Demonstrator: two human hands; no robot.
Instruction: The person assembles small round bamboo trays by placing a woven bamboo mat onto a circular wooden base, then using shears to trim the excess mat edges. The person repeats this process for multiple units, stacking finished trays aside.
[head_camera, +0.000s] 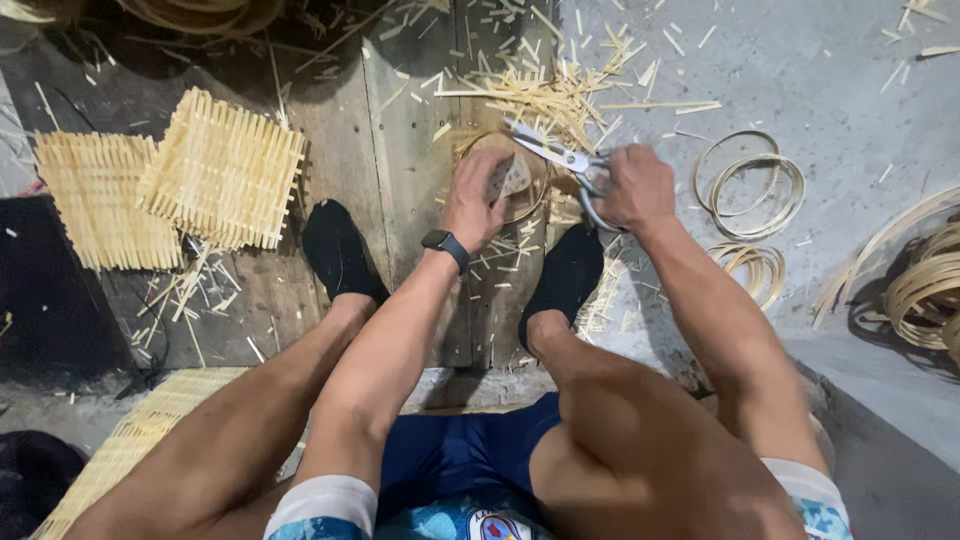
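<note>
My left hand (474, 200), with a dark watch on its wrist, grips a small round woven bamboo piece (516, 178) held over the floor between my feet. My right hand (634, 187) is closed around the handles of metal scissors (556, 155), whose blades point left over the top edge of the woven piece. Just beyond the blades lies a heap of cut bamboo slivers (560, 95). Part of the woven piece is hidden behind my left hand.
Two square woven bamboo mats (225, 165) lie at the left, overlapping. A larger mat (130, 440) shows at bottom left. Coiled bamboo rings (750, 185) and more coils (925, 290) lie at the right. My feet in black socks (340, 250) rest on wooden planks.
</note>
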